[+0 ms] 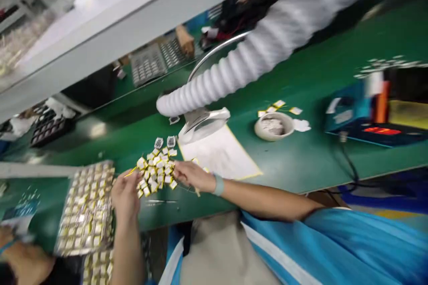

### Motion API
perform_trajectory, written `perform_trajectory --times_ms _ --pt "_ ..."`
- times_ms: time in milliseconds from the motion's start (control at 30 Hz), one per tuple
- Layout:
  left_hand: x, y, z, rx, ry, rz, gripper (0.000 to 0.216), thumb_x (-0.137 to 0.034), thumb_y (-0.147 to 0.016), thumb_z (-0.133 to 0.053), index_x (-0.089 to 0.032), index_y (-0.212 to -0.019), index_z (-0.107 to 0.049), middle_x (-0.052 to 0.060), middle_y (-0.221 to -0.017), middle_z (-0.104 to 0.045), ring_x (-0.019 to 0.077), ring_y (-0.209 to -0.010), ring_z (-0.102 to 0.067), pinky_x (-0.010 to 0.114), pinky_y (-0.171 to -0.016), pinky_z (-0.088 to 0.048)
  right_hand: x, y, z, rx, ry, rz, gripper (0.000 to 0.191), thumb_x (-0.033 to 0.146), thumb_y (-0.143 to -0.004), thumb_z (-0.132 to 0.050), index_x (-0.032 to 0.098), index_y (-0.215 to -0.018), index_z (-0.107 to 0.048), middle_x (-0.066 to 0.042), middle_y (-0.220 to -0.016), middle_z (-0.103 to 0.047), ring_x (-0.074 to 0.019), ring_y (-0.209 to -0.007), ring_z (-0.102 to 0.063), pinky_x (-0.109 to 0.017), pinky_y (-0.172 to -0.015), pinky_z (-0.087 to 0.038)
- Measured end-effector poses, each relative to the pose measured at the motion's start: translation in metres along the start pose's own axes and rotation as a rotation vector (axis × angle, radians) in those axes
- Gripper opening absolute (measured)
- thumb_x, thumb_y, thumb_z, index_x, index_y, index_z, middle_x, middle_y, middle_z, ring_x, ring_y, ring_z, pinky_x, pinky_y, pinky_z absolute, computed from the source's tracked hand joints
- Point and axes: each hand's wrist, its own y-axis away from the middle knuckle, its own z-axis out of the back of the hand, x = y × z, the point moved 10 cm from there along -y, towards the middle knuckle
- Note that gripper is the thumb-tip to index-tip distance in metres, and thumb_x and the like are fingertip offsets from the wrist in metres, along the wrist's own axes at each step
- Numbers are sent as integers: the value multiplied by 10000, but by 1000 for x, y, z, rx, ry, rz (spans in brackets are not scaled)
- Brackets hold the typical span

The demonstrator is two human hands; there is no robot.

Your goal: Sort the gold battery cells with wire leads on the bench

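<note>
A heap of small white blocks with yellow edges (157, 171) lies on the green bench between my hands. At its left side my left hand (125, 193) is closed, thumb and fingertips pinched on a thin yellow wire (131, 172) that runs toward a white block. My right hand (192, 174) reaches the heap's right edge with its fingers curled together. Whatever sits in those fingertips is too small and blurred to make out. Two small grey frames (165, 142) lie just behind the heap. Thin tweezers-like metal tools (162, 201) rest in front of it.
A clear tray of blocks (85, 209) stands left. Behind are a white sheet (220, 153) and a ribbed white hose (214, 80) with its hood. Right are a white bowl (282, 124) and a blue device with a red display (381, 131). A co-worker's arm (23, 254) shows lower left.
</note>
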Motion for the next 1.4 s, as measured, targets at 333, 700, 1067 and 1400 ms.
perform_trajectory --times_ms 333,700,1067,1400 --pt "45 50 -52 51 212 257 486 -400 -609 -1036 -167 -974 -814 46 -835 -772 122 -660 -685 265 -666 -574 20 11 -2 21 259 147 761 915 -895 -524 178 -738 -630 -22 -742 -611 -158 -746 -510 -290 -707 -396" --pt "43 14 -21 -188 304 172 525 -413 -555 -1048 -172 -928 -768 -12 -806 -734 83 -708 -674 220 -734 -553 15 14 3 -65 347 166 657 741 -1047 -407 191 -731 -579 4 -679 -533 -154 -701 -491 -304 -714 -375" --pt "59 66 -64 -173 274 218 465 -454 -659 -996 -186 -970 -777 -7 -810 -722 83 -687 -640 213 -655 -487 11 11 -12 27 265 189 569 667 -1053 -507 192 -748 -573 -14 -743 -586 -171 -775 -533 -304 -750 -435" --pt "61 40 -48 -207 77 115 498 -631 -785 -864 -193 -1005 -776 -1 -756 -682 99 -647 -606 252 -666 -490 -13 23 -15 -19 27 -2 598 786 -948 -557 227 -736 -526 57 -574 -366 -115 -517 -332 -281 -495 -283"
